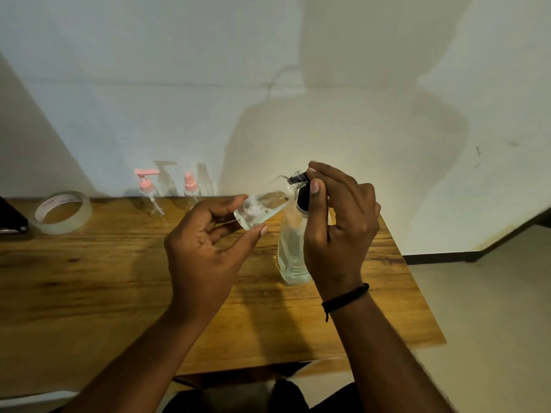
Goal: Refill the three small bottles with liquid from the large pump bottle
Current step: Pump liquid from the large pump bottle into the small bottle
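Observation:
A large clear pump bottle (293,257) stands on the wooden table (89,293), right of centre, partly filled with clear liquid. My right hand (340,231) curls over its black pump head (302,199), thumb on the near side. My left hand (202,251) pinches a small clear bottle (262,208) between thumb and fingers. It is tilted, with its open neck up against the pump's nozzle and some bubbly liquid inside. Two other small bottles stand at the back by the wall: one with a pink pump (149,195), one with a pink spray cap (190,189).
A roll of clear tape (62,211) lies at the back left of the table. A dark object (12,219) sits at the left edge. The table's right edge runs just beyond the large bottle, with floor past it.

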A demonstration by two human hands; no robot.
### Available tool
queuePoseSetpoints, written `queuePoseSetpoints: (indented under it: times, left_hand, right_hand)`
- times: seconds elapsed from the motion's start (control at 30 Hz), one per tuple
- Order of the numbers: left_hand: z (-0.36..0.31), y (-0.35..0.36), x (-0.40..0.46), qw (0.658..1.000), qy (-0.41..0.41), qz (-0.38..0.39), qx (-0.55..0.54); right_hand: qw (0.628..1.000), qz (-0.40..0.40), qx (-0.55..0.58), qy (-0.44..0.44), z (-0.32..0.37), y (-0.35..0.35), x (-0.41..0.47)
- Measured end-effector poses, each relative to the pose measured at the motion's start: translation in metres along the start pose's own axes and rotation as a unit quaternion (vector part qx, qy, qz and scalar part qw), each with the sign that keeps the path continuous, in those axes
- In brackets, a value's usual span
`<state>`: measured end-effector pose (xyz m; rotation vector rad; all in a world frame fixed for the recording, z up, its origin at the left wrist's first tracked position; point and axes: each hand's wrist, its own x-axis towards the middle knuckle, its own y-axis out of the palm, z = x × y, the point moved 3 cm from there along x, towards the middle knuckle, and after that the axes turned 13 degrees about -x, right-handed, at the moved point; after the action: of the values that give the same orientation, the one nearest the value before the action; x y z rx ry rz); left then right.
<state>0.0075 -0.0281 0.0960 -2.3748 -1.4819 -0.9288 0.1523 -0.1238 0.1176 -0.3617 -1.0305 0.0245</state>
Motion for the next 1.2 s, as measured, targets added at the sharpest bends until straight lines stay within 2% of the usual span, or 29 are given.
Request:
queuePoseSetpoints:
  times: [1.2]
  left_hand:
    - [-0.0015, 0.0005, 0.0005, 1.0, 0.009, 0.001, -0.006]
  right_hand:
    - [1.0, -0.006, 0.015, 0.01, 0.0098, -0.0049, 0.0046]
